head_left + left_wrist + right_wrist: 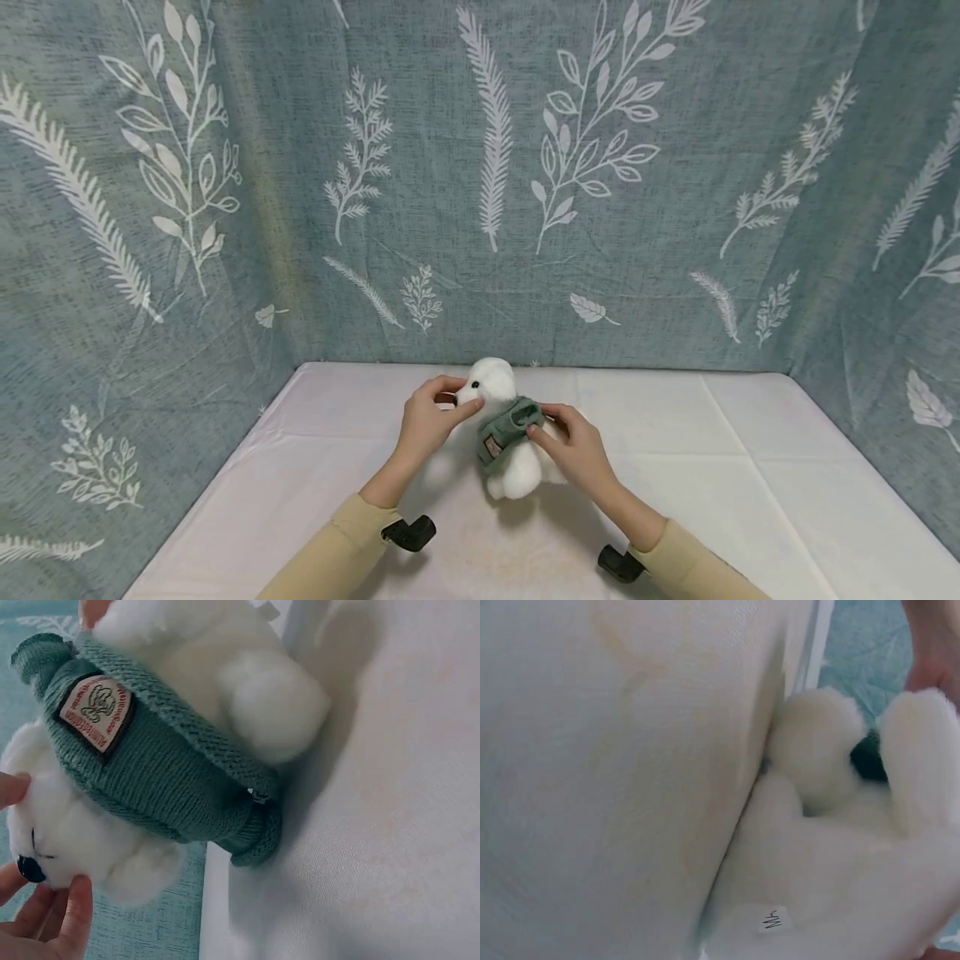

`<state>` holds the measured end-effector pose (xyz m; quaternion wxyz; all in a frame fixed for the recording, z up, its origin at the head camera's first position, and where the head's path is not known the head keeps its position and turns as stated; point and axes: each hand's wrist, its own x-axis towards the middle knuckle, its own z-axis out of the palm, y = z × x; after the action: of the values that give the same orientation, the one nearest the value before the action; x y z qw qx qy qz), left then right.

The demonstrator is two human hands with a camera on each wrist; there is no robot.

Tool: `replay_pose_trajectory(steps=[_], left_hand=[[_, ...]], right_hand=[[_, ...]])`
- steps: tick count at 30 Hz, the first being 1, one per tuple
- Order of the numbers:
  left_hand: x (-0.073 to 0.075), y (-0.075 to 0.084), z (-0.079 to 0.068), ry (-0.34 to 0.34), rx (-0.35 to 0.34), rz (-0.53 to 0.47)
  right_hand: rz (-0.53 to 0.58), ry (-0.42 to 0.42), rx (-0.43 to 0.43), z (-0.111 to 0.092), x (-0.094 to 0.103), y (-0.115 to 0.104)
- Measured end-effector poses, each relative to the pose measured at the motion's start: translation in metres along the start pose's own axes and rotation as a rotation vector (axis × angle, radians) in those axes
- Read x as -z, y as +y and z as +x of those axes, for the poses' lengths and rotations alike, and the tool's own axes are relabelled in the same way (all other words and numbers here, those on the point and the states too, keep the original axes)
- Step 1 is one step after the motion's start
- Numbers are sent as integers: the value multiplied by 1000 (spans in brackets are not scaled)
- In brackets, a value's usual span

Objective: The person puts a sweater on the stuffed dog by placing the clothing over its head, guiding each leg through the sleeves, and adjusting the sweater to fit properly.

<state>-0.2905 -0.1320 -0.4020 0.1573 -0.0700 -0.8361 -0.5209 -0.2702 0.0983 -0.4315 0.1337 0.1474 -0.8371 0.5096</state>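
Note:
A white plush bear [521, 477] with a dark nose leans on the white table, its head turned to the left. Around its body sits a green knitted sweater [498, 437] bearing a stitched patch [97, 712]. My left hand [422, 429] holds the bear's muzzle, thumb on the near side and fingers on the far side. At the sweater's right edge, my right hand [581, 450] pinches the knit between thumb and fingers. White plush fills most of the right wrist view, with a small white tag [772, 920] on it; little of that hand shows there.
A white cloth covers the table [712, 492], with fold lines and faint stains in front of the bear. Blue-green curtains [435, 192] with white leaf prints enclose the back and both sides. Black devices [408, 533] are strapped at both wrists.

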Motion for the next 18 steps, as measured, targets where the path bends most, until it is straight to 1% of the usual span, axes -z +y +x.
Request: replay_pose_trajectory(steps=[2,6,8,13,18], left_hand=[[-3,-1,2,6,14,2],[-6,-5,6,5,65,-1],[-8,-8,8,-7,98,-7],[-12,-15,9,-51,173,-34],[-17,-18,11,-70,203,-42]], right_hand=[[-21,9,2,0,0,0],[-48,14,-7,1,-1,0],[-61,8,-22,3,-1,1],[-77,-22,-92,5,1,3],[-90,-40,-115,8,2,3]])
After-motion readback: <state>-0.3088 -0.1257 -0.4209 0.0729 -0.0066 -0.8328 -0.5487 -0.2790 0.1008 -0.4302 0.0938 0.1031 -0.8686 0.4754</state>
